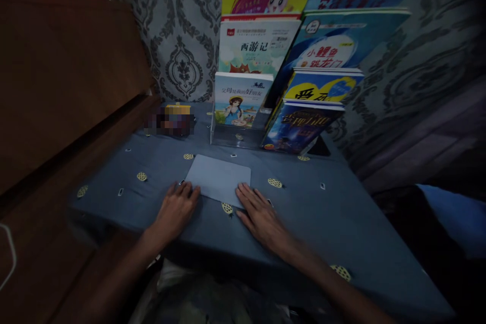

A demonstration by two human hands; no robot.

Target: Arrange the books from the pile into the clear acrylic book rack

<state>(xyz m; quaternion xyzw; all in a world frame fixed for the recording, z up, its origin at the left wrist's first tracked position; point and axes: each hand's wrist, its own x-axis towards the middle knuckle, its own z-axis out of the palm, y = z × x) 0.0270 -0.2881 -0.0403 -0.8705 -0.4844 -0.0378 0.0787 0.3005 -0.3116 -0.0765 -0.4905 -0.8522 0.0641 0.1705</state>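
A flat, pale grey-blue rectangular sheet or thin board (219,177) with rounded corners lies on the cloth-covered table (304,212); its exact kind I cannot make out. At its near left corner, my left hand (178,207) rests palm down, fingers stretched toward the edge. My right hand (261,215) lies flat at the near right corner, its fingertips touching the board and its thumb apart. Neither hand is wrapped round anything.
Behind the board, a clear tiered rack (237,136) holds several picture books, among them a pale blue one (241,98) and a dark blue one (298,126). A blurred-out small object (176,120) sits at the back left. A wooden cabinet (68,91) flanks the table.
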